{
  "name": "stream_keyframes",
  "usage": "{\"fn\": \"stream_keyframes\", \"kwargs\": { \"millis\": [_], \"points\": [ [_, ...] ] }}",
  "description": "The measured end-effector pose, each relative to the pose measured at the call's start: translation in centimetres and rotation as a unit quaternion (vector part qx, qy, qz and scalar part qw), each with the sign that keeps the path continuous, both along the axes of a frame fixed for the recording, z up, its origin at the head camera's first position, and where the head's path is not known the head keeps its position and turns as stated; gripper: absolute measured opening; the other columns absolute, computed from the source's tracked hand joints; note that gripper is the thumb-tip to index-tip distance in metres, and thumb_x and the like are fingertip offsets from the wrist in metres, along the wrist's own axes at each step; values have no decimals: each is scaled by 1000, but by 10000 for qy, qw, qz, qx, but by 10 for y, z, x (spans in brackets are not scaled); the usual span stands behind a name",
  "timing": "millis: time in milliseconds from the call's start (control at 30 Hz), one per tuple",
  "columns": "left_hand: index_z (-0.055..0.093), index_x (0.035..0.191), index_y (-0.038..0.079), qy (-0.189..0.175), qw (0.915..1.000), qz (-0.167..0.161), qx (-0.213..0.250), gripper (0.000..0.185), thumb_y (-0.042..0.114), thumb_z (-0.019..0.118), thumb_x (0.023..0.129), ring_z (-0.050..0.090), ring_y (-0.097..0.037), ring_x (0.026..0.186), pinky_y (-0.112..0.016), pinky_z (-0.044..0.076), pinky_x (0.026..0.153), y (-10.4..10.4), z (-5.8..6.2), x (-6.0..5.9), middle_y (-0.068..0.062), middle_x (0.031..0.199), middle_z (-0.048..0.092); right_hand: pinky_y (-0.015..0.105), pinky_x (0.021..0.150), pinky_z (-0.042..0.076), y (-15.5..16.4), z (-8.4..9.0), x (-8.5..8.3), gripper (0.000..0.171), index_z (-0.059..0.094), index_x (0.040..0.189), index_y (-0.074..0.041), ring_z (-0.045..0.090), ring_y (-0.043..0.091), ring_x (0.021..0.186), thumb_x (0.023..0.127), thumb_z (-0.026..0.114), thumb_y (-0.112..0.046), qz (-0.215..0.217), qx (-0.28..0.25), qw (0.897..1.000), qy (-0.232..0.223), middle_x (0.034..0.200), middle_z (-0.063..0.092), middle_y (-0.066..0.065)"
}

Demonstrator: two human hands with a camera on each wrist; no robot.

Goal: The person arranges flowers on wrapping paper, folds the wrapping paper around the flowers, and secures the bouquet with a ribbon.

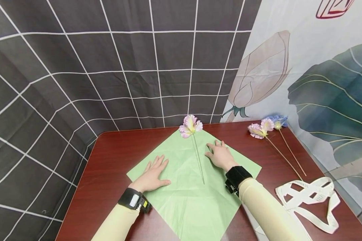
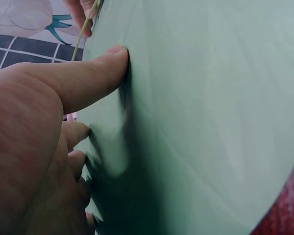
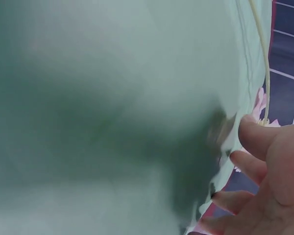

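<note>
A light green sheet of wrapping paper (image 1: 181, 201) lies on the table, turned so one corner points toward me. Along its middle lies an artificial flower (image 1: 190, 126) with pink-white petals and a thin stem (image 1: 198, 157); the blossom reaches past the paper's far corner. My left hand (image 1: 151, 175) rests with spread fingers on the left part of the paper. In the left wrist view its thumb (image 2: 95, 73) touches the sheet. Right of the stem, my right hand (image 1: 221, 155) rests on the paper, fingertips down, as the right wrist view shows its fingers (image 3: 255, 139) at the surface.
On the dark red table (image 1: 105, 160), another pink flower (image 1: 260, 129) and a blue flower (image 1: 277, 121) lie at the back right. A tangled white ribbon (image 1: 313, 194) is at the right, near my right sleeve (image 1: 268, 207). A grid-patterned cloth (image 1: 132, 83) hangs behind.
</note>
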State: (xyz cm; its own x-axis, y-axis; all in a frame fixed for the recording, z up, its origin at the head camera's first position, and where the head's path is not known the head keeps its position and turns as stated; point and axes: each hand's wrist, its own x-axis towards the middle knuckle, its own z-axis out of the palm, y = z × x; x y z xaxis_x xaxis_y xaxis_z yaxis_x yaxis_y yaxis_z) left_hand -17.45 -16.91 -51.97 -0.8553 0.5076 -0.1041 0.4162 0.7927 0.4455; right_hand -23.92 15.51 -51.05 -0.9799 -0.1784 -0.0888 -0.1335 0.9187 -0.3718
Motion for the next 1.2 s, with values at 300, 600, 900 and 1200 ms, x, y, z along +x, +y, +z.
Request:
{"fn": "stream_keyframes", "kwargs": {
  "millis": [300,600,900,1200],
  "points": [
    [24,151,9,278,9995,-71,154,89,49,67,83,7,-35,145,-59,8,112,6,6,0,-14,158,11,47,111,26,-8,5,0,40,60,126,-6,46,36,128,94,58,-30,41,-547,9957,752,125,61,16],
    [25,151,9,329,9993,-130,151,87,48,66,84,8,-34,145,-58,8,113,12,5,4,-14,158,12,38,70,49,-21,11,10,26,68,92,-19,64,19,83,92,56,-43,-602,-834,9934,505,85,68,-2],
    [26,150,9,356,9989,-221,186,84,46,65,86,9,-36,145,-60,10,112,17,6,7,-14,158,12,34,62,45,-24,10,14,28,65,84,-20,58,15,71,91,56,-46,-666,-909,9932,304,77,64,-5],
    [27,150,8,314,9992,-107,237,78,47,59,90,11,-36,144,-58,10,113,13,5,11,-14,158,14,41,75,49,31,17,13,24,70,97,-16,64,21,86,93,55,-35,-493,-974,9929,463,93,70,2]
  ]
}}
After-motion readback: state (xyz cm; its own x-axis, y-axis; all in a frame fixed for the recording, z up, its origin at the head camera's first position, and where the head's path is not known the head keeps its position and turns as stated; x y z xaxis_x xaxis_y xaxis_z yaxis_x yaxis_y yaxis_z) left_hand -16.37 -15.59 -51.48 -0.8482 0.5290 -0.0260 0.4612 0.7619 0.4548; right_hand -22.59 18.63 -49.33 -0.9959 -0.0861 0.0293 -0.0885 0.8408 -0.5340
